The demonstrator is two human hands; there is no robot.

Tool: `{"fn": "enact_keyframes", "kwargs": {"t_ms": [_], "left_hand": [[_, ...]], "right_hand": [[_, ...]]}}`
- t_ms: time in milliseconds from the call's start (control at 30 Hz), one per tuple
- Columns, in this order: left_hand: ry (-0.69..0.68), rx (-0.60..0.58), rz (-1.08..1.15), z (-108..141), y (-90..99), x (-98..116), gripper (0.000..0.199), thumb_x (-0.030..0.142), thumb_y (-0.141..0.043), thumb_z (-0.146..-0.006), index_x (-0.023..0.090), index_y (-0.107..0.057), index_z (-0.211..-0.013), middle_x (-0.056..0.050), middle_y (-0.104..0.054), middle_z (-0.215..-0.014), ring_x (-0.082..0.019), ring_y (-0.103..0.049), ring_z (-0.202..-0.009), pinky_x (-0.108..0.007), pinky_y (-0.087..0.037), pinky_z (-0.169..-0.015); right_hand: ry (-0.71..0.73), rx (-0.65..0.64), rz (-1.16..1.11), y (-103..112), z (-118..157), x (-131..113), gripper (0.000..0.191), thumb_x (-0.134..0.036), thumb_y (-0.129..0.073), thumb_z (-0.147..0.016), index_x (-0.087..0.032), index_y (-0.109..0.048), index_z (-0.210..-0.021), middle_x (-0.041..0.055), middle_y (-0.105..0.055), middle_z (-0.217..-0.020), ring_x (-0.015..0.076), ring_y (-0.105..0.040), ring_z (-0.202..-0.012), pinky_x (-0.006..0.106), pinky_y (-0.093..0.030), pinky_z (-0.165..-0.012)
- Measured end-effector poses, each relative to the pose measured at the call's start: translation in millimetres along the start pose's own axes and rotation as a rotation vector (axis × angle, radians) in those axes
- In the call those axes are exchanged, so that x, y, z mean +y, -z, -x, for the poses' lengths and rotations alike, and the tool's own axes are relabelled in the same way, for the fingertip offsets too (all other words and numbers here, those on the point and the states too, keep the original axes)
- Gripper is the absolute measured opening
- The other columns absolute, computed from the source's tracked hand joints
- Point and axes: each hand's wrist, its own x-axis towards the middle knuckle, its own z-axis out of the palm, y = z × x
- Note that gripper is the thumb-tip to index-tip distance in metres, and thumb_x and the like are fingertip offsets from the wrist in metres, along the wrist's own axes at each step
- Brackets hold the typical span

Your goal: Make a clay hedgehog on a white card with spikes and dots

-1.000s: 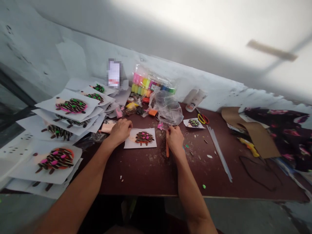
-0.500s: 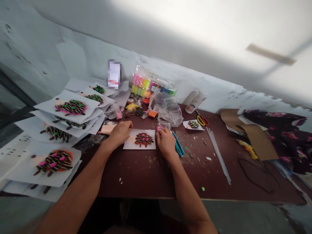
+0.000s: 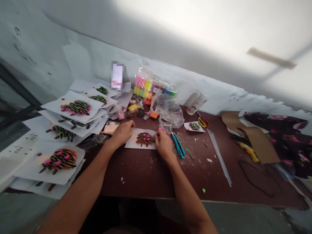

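Observation:
A white card with a clay hedgehog lies on the dark red table between my hands. The hedgehog has a brown spiny body with pink dots and brown feet. At the card's upper left corner, my left hand is closed with its fingertips on the edge. My right hand pinches the right edge, its thumb side over the card. A bit of pink clay shows just behind the right fingers. Beside that hand lies a teal craft knife. Pale peach clay in a wrapper sits behind my left wrist.
Stacked hedgehog cards fill the left side. Behind stand packs of coloured clay, a plastic bag and a phone. Scissors, a small hedgehog card, glue sticks and a yellow glue gun are on the right.
My right hand has moved slightly left, onto the card's right edge. My left hand stays at the upper left corner. The whole view has shifted a little.

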Motion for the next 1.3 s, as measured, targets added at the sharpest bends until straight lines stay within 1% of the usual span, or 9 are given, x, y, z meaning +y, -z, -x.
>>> {"fn": "enact_keyframes", "kwargs": {"t_ms": [233, 400, 500, 600, 667, 867, 1000, 1167, 1300], "left_hand": [[0.026, 0.004, 0.02, -1.0, 1.1, -1.6, 0.022, 0.019, -0.046, -0.089, 0.019, -0.066, -0.097, -0.009, -0.073, -0.093, -0.024, -0.067, -0.089, -0.033, -0.049, -0.08], [0.039, 0.046, 0.115, -1.1, 0.6, -2.2, 0.026, 0.017, -0.049, -0.085, 0.019, -0.068, -0.102, -0.009, -0.075, -0.101, -0.024, -0.068, -0.093, -0.034, -0.051, -0.086], [0.054, 0.047, 0.209, -2.4, 0.5, -3.4, 0.028, 0.016, -0.05, -0.082, 0.018, -0.069, -0.102, -0.008, -0.075, -0.099, -0.023, -0.068, -0.09, -0.034, -0.052, -0.086], [0.087, 0.019, 0.323, -4.3, -0.7, -5.7, 0.029, 0.017, -0.048, -0.08, 0.017, -0.068, -0.101, -0.008, -0.074, -0.099, -0.021, -0.068, -0.086, -0.032, -0.054, -0.08], [0.105, 0.008, 0.378, -5.5, -2.4, -7.5, 0.029, 0.018, -0.048, -0.079, 0.016, -0.068, -0.099, -0.009, -0.073, -0.099, -0.02, -0.067, -0.083, -0.031, -0.055, -0.075], [0.145, -0.005, 0.508, -6.2, -6.4, -8.4, 0.026, 0.022, -0.049, -0.076, 0.015, -0.066, -0.096, -0.007, -0.069, -0.088, -0.018, -0.064, -0.073, -0.028, -0.054, -0.061], [0.156, -0.002, 0.677, -5.9, -1.8, -5.0, 0.025, 0.026, -0.054, -0.074, 0.015, -0.065, -0.093, -0.004, -0.066, -0.083, -0.016, -0.061, -0.069, -0.024, -0.05, -0.053], [0.266, -0.02, 0.858, -6.0, 5.1, -2.8, 0.041, 0.04, -0.064, -0.072, 0.013, -0.067, -0.102, -0.003, -0.066, -0.077, -0.013, -0.054, -0.057, -0.022, -0.039, -0.047], [0.313, -0.012, 1.006, -7.1, 6.7, -2.5, 0.052, 0.054, -0.072, -0.065, 0.012, -0.07, -0.095, -0.003, -0.068, -0.076, -0.013, -0.055, -0.06, -0.023, -0.04, -0.053]], "right_hand": [[-0.022, -0.011, -0.002, 1.7, 1.5, -0.2, 0.014, -0.022, -0.049, -0.096, -0.019, -0.063, -0.095, 0.0048, -0.069, -0.085, 0.0176, -0.06, -0.074, 0.026, -0.03, -0.064], [-0.054, -0.027, -0.012, 0.6, 1.2, 2.3, 0.016, -0.023, -0.047, -0.096, -0.019, -0.062, -0.099, 0.006, -0.071, -0.085, 0.0184, -0.061, -0.071, 0.026, -0.031, -0.064], [-0.042, 0.004, -0.146, -3.9, -0.9, 6.5, 0.016, -0.023, -0.046, -0.094, -0.019, -0.062, -0.094, 0.0051, -0.07, -0.084, 0.0182, -0.06, -0.072, 0.026, -0.035, -0.066], [-0.028, 0.029, -0.376, -9.5, -3.8, 11.2, 0.016, -0.026, -0.047, -0.09, -0.02, -0.062, -0.089, 0.0028, -0.068, -0.082, 0.0169, -0.059, -0.072, 0.025, -0.04, -0.069], [-0.022, 0.027, -0.47, -11.7, -5.4, 13.4, 0.017, -0.029, -0.047, -0.087, -0.02, -0.062, -0.084, 0.0017, -0.066, -0.079, 0.0167, -0.058, -0.072, 0.026, -0.041, -0.07], [-0.043, 0.028, -0.425, -10.3, -6.9, 14.1, 0.016, -0.027, -0.044, -0.087, -0.021, -0.054, -0.075, 0.0007, -0.059, -0.072, 0.0165, -0.053, -0.069, 0.026, -0.037, -0.067], [-0.064, 0.042, -0.497, -12.3, -8.9, 14.9, 0.014, -0.026, -0.044, -0.085, -0.023, -0.047, -0.071, -0.002, -0.054, -0.067, 0.0151, -0.049, -0.066, 0.025, -0.035, -0.063], [-0.077, -0.012, -0.729, -17.1, -11.0, 18.9, 0.015, -0.032, -0.042, -0.085, -0.024, -0.043, -0.071, -0.0041, -0.045, -0.063, 0.0131, -0.042, -0.06, 0.022, -0.034, -0.055], [-0.103, -0.051, -0.881, -16.6, -10.3, 18.4, 0.014, -0.034, -0.044, -0.085, -0.023, -0.046, -0.077, -0.0034, -0.048, -0.066, 0.0123, -0.042, -0.058, 0.021, -0.036, -0.052]]}}
